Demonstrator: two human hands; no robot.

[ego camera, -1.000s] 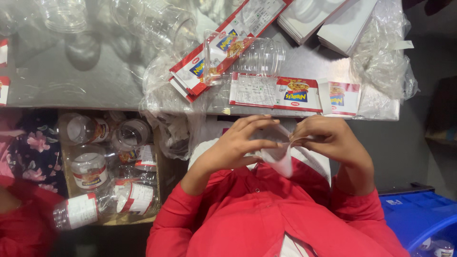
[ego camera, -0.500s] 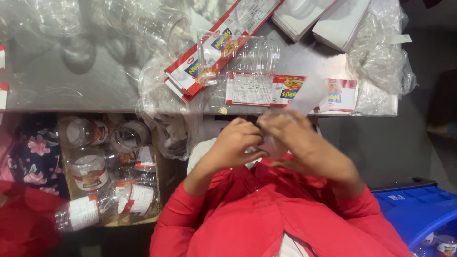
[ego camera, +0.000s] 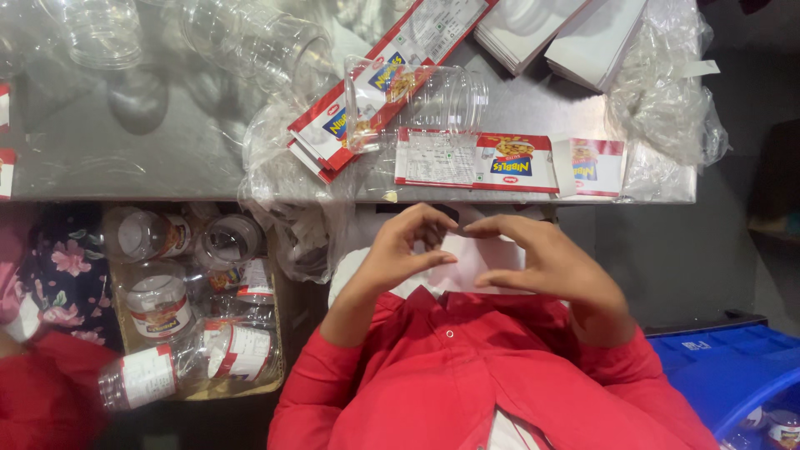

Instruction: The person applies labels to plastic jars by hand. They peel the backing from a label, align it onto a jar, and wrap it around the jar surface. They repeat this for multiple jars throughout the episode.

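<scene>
Hands at frame centre, below the grey metal tabletop (ego camera: 125, 158) edge | left hand (ego camera: 404, 250) and right hand (ego camera: 546, 267) each grip the pale paper label sheet (ego camera: 475, 258) between them, fingers pinched on it | clear plastic jar (ego camera: 417, 96) lies on its side above, just beside the red-and-white printed label strip (ego camera: 475, 160) | cardboard box of labelled jars (ego camera: 183, 308) at lower left.

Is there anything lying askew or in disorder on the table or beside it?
Yes. One clear plastic jar lies on its side on the metal table, on top of the red and white labels. In the box at left, labelled jars lie tumbled at mixed angles. Both hands hold a white sheet.
</scene>
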